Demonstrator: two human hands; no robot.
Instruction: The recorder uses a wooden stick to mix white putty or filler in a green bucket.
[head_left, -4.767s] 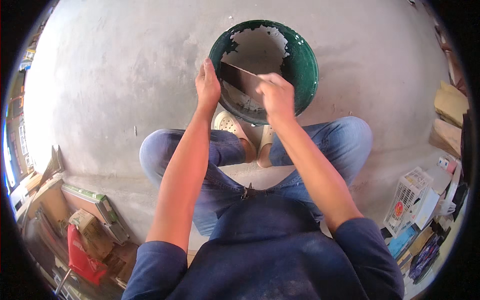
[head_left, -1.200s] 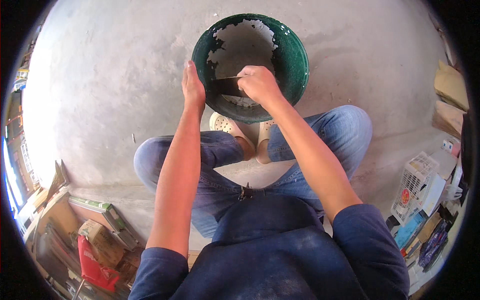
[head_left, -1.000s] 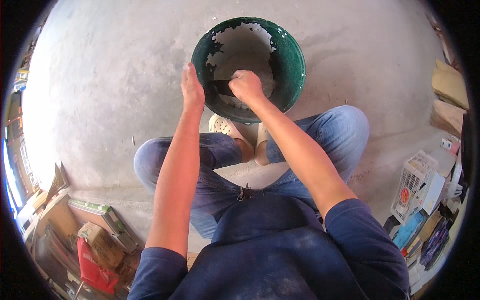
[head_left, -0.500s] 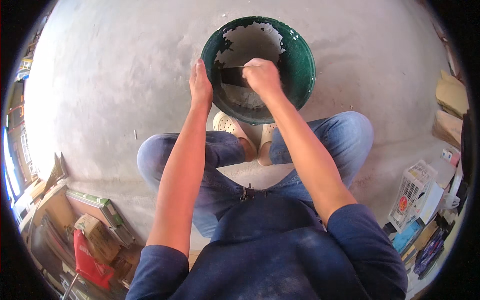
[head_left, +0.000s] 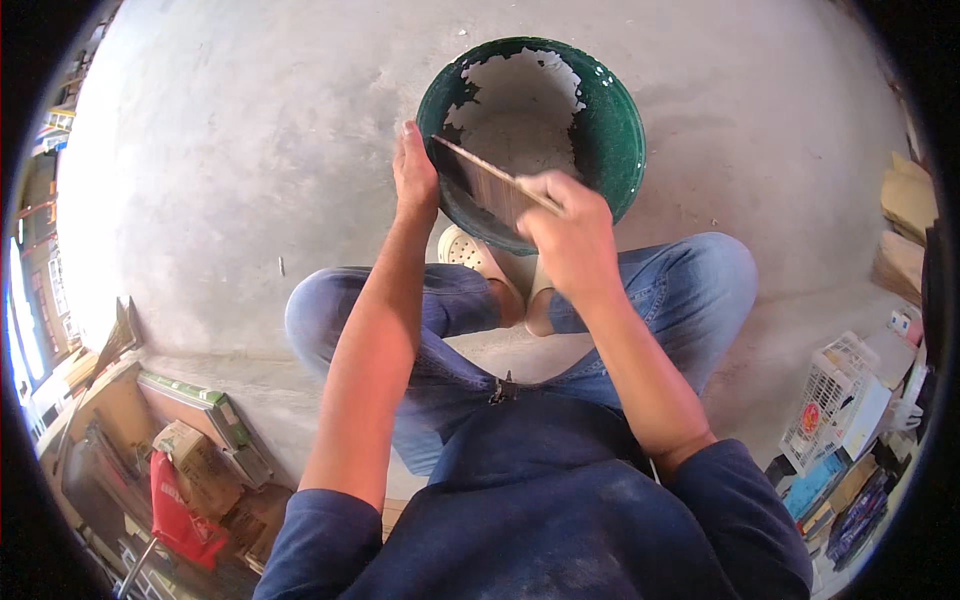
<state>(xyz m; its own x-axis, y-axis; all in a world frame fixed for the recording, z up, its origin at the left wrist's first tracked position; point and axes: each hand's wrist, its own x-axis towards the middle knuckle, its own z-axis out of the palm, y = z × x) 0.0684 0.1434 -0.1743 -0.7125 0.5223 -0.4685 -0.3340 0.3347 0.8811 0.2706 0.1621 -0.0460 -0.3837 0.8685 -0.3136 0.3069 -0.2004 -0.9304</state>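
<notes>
The left hand, straight-fingered and gripping nothing, lay against the left side of the green bucket, where firm pressure probably steadied it best while the brown board slanted inside. The right hand was closed round the board's right end. Ragged pale coating covered the bucket's far wall; farther right sat a white basket, contents unclear.

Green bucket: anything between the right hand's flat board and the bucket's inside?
Nothing visible. The right hand holds the flat board at the open mouth of the green bucket; the left hand is at the bucket's left outer side, not across the opening.
</notes>
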